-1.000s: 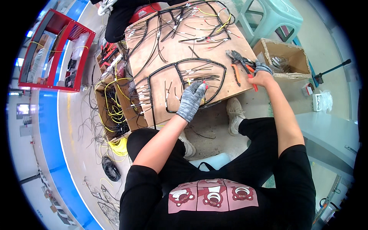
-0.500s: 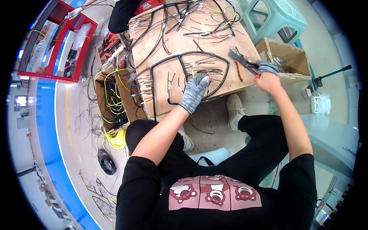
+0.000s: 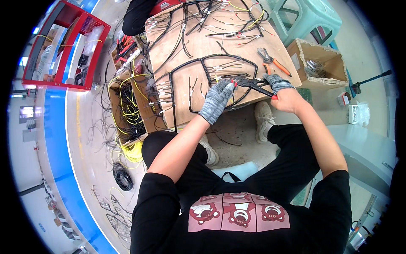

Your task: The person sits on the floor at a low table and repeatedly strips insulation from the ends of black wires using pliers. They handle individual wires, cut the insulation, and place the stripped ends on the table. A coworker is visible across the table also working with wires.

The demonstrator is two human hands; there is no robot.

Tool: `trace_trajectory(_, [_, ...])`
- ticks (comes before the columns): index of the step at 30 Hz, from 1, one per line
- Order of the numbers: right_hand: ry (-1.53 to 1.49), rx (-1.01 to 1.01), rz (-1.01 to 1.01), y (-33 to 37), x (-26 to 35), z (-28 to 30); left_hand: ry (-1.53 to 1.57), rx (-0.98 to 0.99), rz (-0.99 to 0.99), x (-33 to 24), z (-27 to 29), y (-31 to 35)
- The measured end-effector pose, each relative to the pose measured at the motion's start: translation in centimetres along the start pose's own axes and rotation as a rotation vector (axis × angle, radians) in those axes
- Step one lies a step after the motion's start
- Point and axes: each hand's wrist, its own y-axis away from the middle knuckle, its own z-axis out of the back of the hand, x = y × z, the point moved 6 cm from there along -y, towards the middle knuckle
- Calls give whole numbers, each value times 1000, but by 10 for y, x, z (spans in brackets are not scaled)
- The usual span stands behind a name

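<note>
My left hand [image 3: 218, 99], in a grey knit glove, is closed in a pinch on a thin wire with a red tip [image 3: 234, 82]. My right hand [image 3: 282, 92], gloved alike with bare fingers showing, grips black crimping pliers [image 3: 255, 84] by their red-ended handles. The pliers' jaws meet the red tip beside my left fingertips; whether they press on it is too small to tell. Around my left hand lies a black taped wire harness [image 3: 186, 64] on a wooden board [image 3: 249, 46], with several labelled wire ends. Orange-handled cutting pliers [image 3: 279, 65] rest on the board beyond my right hand.
Cardboard boxes stand left [image 3: 146, 108] and right [image 3: 325, 80] of the board, the left one full of black and yellow wire. A green plastic stool [image 3: 311, 21] is at the far right, a red rack [image 3: 86, 53] at the far left. Wire coils [image 3: 122, 177] lie on the floor.
My right hand has brought the crimping pliers left and down, from above the orange-handled pliers to the wire tip. My left hand keeps its pinch. The person's gloved hand at the far left has left view.
</note>
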Motion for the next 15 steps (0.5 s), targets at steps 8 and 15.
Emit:
trace_trajectory(8, [-48, -29, 99, -2, 2, -5, -92, 47, -96, -10, -5, 6])
trace_trajectory(15, [-29, -28, 114, -1, 8, 0, -303, 47, -152, -21, -6, 9])
